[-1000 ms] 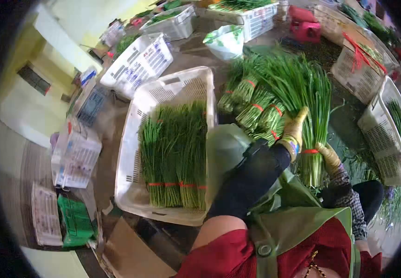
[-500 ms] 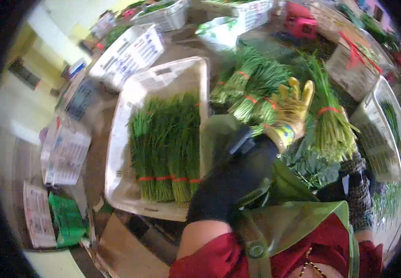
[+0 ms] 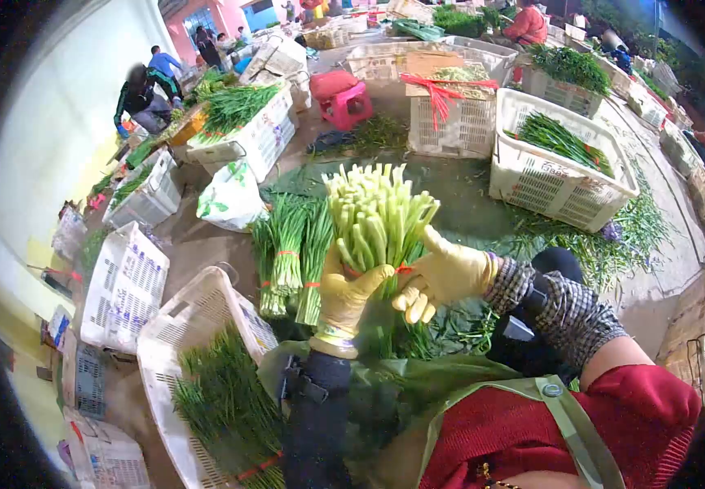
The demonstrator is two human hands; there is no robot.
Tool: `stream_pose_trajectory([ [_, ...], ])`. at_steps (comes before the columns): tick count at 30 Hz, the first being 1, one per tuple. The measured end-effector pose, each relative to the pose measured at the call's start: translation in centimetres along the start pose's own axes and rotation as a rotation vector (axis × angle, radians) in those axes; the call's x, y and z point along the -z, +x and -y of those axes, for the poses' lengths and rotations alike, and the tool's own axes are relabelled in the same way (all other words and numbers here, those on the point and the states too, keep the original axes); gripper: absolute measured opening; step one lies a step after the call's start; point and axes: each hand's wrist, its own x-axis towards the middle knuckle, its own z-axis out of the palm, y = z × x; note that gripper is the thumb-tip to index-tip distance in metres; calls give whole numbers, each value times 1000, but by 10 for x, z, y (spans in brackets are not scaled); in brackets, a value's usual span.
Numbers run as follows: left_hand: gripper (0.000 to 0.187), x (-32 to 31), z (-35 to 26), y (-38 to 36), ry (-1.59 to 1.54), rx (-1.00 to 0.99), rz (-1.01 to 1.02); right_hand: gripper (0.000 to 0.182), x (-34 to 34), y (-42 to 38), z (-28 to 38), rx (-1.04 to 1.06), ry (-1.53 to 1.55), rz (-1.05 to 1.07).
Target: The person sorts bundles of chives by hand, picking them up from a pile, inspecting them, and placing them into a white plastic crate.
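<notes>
A thick bunch of chives [image 3: 377, 208] stands in front of me with its pale cut ends up and its green leaves hanging down. My left hand [image 3: 351, 297], in a yellow glove, is closed around its left side. On the other side, my gloved right hand [image 3: 450, 273] grips the bunch near its red band [image 3: 404, 269], thumb up and fingers curled. Just beyond my left hand lie several banded bunches [image 3: 287, 257] on a dark sheet. A white crate [image 3: 206, 306] at lower left holds more chives [image 3: 226, 403], partly hidden by my left arm.
To the right, a white crate [image 3: 560, 191] contains chives, with loose trimmings [image 3: 605, 253] around it. Red ties [image 3: 442, 90] hang over a crate ahead. A pink stool [image 3: 344, 106] and white bag [image 3: 230, 196] stand farther off. Other people [image 3: 147, 98] are in the background.
My left hand, open before, now grips the bunch. The bunch has moved from my right side to the front and turned cut ends up. My view has swung up and right.
</notes>
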Motion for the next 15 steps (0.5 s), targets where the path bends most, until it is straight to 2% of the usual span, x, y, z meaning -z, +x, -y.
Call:
stream_pose_trajectory([
  [2,64,1,-13,-8,-109,47,-81,100,-15,4,1,-41,-203,-164],
  [3,56,4,-12,-9,-74,29,-92,92,-20,4,-1,10,-360,-250],
  [4,57,-2,-18,-11,-155,-4,-130,85,-24,3,-2,61,-517,-338],
  [6,58,7,-10,-11,-169,-9,-177,51,-26,4,-4,298,-608,-553],
  [8,59,9,-11,-11,-224,-80,-206,38,-27,2,-7,549,-648,-804],
  [9,61,7,-18,-9,-254,-93,-237,37,-21,7,-11,775,-629,-794],
  [10,62,2,-28,-11,-285,-104,-268,58,-15,3,-11,748,-934,-857],
  [12,64,-1,-37,-13,-318,-110,-277,90,-4,20,-16,937,-1173,-636],
  [13,64,-1,-40,-13,-338,-109,-266,111,-1,27,-20,801,-1225,-542],
  [15,61,1,-38,-17,-332,-92,-295,119,-4,42,-27,692,-1136,-437],
])
